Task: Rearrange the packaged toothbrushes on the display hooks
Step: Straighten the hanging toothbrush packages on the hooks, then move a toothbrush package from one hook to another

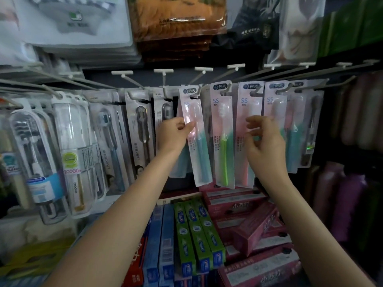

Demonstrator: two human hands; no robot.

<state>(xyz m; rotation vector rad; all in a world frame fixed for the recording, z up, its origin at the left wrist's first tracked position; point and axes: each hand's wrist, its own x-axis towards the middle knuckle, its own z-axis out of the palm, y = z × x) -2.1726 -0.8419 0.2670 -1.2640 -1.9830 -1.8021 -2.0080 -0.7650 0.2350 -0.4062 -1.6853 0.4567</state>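
Several pink-and-teal packaged toothbrushes hang from white display hooks [204, 69] across the middle. My left hand [176, 133] pinches the left edge of a tilted pack with a teal-handled brush [196, 141]; its top sits at a hook. To its right hangs a pack with a green-handled brush [223, 137], then one with a pink handle [244, 112]. My right hand [263, 139] is raised in front of the pink-handled pack, fingers loosely curled, holding nothing that I can see. Further teal-brush packs [290, 129] hang at the right.
Grey and clear-cased toothbrush packs [70, 146] fill the hooks on the left. Below lie stacked toothpaste boxes: blue [163, 245], green [196, 235] and pink [259, 220]. Bagged goods [178, 21] hang overhead. Dark rolled items [352, 183] stand at the right.
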